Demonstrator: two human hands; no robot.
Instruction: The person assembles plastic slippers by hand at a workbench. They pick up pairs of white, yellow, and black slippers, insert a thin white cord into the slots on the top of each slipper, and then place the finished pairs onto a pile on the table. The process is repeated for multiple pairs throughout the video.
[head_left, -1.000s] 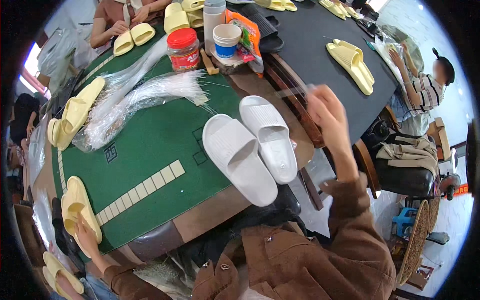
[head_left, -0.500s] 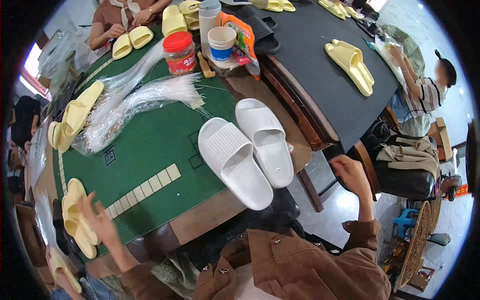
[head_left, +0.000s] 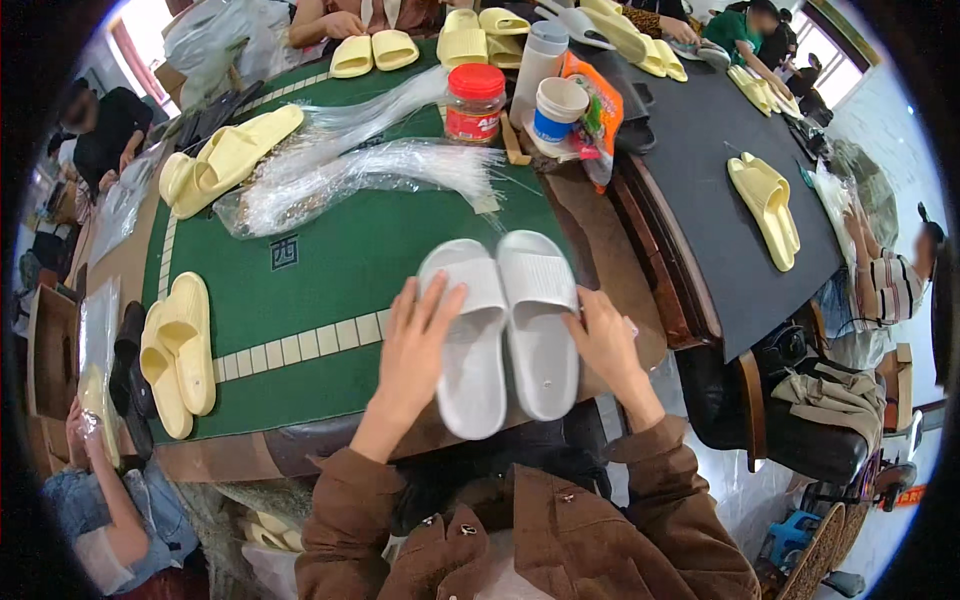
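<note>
A pair of white slide sandals lies side by side at the green table's near edge, toes pointing away and heels toward me. My left hand (head_left: 412, 345) grips the outer side of the left white slide (head_left: 472, 375), its fingertips lying over the ribbed strap. On the other side, my right hand (head_left: 612, 345) holds the right white slide (head_left: 548, 380), thumb on its inner edge near the strap and fingers along the outside. Parts of the fingers are hidden by the sandals.
Pale yellow slides (head_left: 185, 345) lie left on the green table (head_left: 330, 275). Behind are clear plastic strips (head_left: 370, 180), a red-lidded jar (head_left: 474, 105), a paper cup (head_left: 558, 110) and a grey bottle (head_left: 540, 65). A dark table (head_left: 700, 170) stands right. Other people work around.
Both hands have come in from the sides onto the white slides. The slides now stand straighter and closer together. The view has turned, shifting the table scene rightward.
</note>
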